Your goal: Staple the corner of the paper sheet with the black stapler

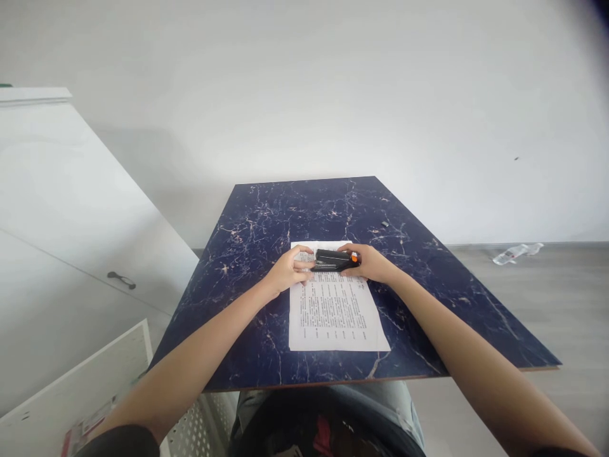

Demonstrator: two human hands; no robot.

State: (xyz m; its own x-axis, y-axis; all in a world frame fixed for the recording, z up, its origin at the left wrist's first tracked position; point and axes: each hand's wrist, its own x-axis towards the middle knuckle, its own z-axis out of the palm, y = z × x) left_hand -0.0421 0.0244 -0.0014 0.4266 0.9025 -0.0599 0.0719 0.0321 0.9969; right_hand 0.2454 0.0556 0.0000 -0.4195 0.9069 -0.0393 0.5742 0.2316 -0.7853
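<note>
- Bracing a black stapler [330,258] between two bare hands, a person works over a printed sheet [328,317] on a dark blue marbled surface [252,235]; the stapler lies crosswise over the sheet's far part, between the surface's left and right edges.
- Left hand [288,271] at the stapler's left end, its fingers narrowed and holding that end; right hand [373,263] at the opposite end, its fingers holding beside an orange part [354,258].
- Sheet spread towards the surface's near edge, its near right corner uncovered; whether the stapler rests on it or sits just above cannot be told.
- Small pale piece [385,223] nearer the surface's far right corner, apart from both hands.
- Risks, as judged here: uneven pressure from the two hands could twist the stapler and drag or crease the sheet; left fingertips close to the stapler's end could be pinched should it close suddenly; a loosened right grip could let it tip.
</note>
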